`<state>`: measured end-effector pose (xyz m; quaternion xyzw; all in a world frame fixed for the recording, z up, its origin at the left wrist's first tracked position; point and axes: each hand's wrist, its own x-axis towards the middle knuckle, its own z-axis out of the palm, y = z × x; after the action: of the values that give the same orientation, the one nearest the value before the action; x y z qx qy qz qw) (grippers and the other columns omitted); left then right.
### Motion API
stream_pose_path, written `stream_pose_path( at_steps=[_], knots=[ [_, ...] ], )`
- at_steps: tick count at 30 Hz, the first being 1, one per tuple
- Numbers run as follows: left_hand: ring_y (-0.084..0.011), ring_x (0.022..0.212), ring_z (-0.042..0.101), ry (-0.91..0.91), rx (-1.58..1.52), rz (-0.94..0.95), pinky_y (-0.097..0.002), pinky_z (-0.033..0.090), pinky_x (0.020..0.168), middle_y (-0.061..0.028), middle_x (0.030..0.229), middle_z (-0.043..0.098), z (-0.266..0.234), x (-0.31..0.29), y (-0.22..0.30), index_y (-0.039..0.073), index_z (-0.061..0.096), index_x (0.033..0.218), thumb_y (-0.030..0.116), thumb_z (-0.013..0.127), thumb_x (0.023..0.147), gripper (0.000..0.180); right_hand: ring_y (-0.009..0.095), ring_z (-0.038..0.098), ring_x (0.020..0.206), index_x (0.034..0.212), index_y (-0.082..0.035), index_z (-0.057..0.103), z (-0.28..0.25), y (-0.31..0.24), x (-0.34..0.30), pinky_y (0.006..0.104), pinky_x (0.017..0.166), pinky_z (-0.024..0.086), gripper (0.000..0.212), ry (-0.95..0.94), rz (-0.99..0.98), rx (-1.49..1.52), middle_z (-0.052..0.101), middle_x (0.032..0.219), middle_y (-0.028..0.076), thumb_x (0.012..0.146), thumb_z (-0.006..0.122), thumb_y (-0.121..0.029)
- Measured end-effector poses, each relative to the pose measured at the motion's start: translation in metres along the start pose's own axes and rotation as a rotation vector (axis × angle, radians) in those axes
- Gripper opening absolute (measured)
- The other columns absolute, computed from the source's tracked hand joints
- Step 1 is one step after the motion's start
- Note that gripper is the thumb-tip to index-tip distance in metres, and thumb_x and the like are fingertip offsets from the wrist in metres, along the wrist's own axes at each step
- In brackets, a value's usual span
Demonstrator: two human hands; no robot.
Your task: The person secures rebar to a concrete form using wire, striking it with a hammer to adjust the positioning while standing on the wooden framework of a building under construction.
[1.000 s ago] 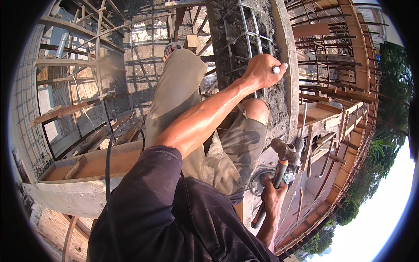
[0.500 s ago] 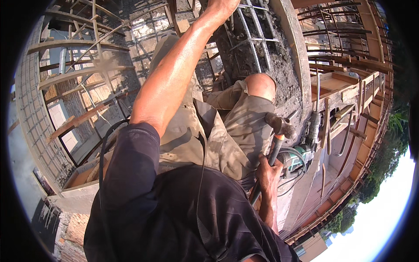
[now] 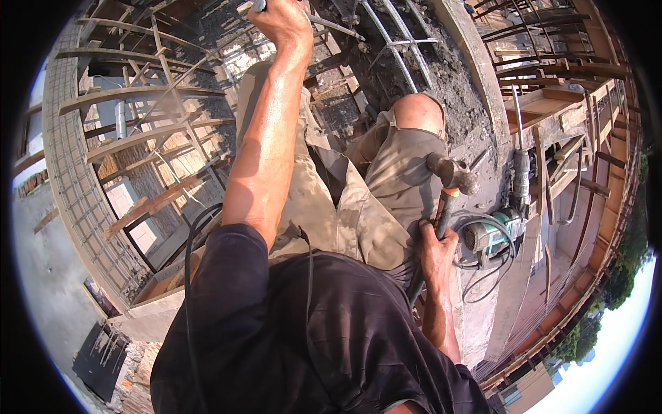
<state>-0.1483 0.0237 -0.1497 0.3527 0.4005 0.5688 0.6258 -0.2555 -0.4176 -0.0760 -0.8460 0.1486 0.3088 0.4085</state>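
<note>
My left hand [image 3: 284, 26] is raised at the top of the view, fingers wrapped round a metal rod. The slim shaft of this metal rod [image 3: 338, 26] sticks out to the right over the rough concrete, and a blunt end shows left of the fist. Low on the right, beside my thigh, my right hand [image 3: 437, 252] is closed round the dark grip of a hammer [image 3: 447, 203]. The hammer's worn steel head points up, near my bent knee, below an orange band on the handle. A green rotary hammer drill [image 3: 493, 234] lies just right of that hand, its long bit pointing away.
Steel rebar [image 3: 403, 45] runs through broken concrete [image 3: 458, 90] ahead of my knee. Timber battens [image 3: 145, 93] cross the drop on the left, beside a rebar mesh [image 3: 76, 186]. Wooden formwork [image 3: 552, 114] stands at right. A black cable [image 3: 187, 290] hangs along my left arm.
My left hand has moved left, away from the rebar, and the metal rod in it now shows. The hammer stays in my right hand; the whole view has shifted slightly.
</note>
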Motion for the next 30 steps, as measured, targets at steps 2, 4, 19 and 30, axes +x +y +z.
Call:
stream_pose_path(
  at_steps=[2, 4, 19, 30],
  knots=[
    [-0.0126, 0.045, 0.04, -0.017, -0.118, 0.129, -0.0303, 0.036, 0.044, 0.0021, 0.056, 0.042, -0.001, 0.022, -0.001, 0.014, 0.045, 0.064, 0.038, 0.067, 0.1, 0.048, 0.007, 0.043, 0.049, 0.064, -0.003, 0.057, 0.001, 0.0, 0.002, 0.0286, 0.045, 0.033, 0.033, 0.016, -0.021, -0.028, 0.05, 0.054, -0.003, 0.09, 0.068, -0.02],
    [-0.0119, 0.045, 0.038, 0.059, -0.089, 0.111, -0.0301, 0.035, 0.044, 0.0024, 0.055, 0.039, -0.003, 0.025, 0.0, 0.015, 0.044, 0.065, 0.037, 0.068, 0.1, 0.048, 0.007, 0.044, 0.049, 0.063, -0.003, 0.057, 0.001, 0.001, 0.003, 0.0284, 0.045, 0.034, 0.033, 0.022, -0.019, -0.033, 0.05, 0.054, -0.002, 0.089, 0.067, -0.021],
    [-0.0107, 0.038, 0.031, -0.139, -0.15, 0.21, -0.0333, 0.031, 0.041, 0.002, 0.048, 0.034, -0.009, -0.01, 0.047, 0.013, 0.04, 0.055, 0.023, 0.066, 0.095, 0.049, 0.008, 0.043, 0.042, 0.066, -0.005, 0.056, 0.001, 0.014, 0.012, 0.028, 0.039, 0.032, 0.031, 0.028, -0.033, -0.062, 0.051, 0.055, -0.001, 0.092, 0.067, -0.02],
    [-0.0118, 0.043, 0.033, 0.006, -0.361, 0.1, -0.0362, 0.031, 0.043, 0.0003, 0.052, 0.036, -0.012, -0.005, -0.023, 0.012, 0.039, 0.058, 0.029, 0.074, 0.092, 0.052, 0.01, 0.042, 0.038, 0.069, -0.006, 0.055, 0.002, 0.009, 0.012, 0.0291, 0.037, 0.033, 0.028, 0.041, -0.008, -0.038, 0.048, 0.053, -0.001, 0.092, 0.065, -0.019]
  ],
)
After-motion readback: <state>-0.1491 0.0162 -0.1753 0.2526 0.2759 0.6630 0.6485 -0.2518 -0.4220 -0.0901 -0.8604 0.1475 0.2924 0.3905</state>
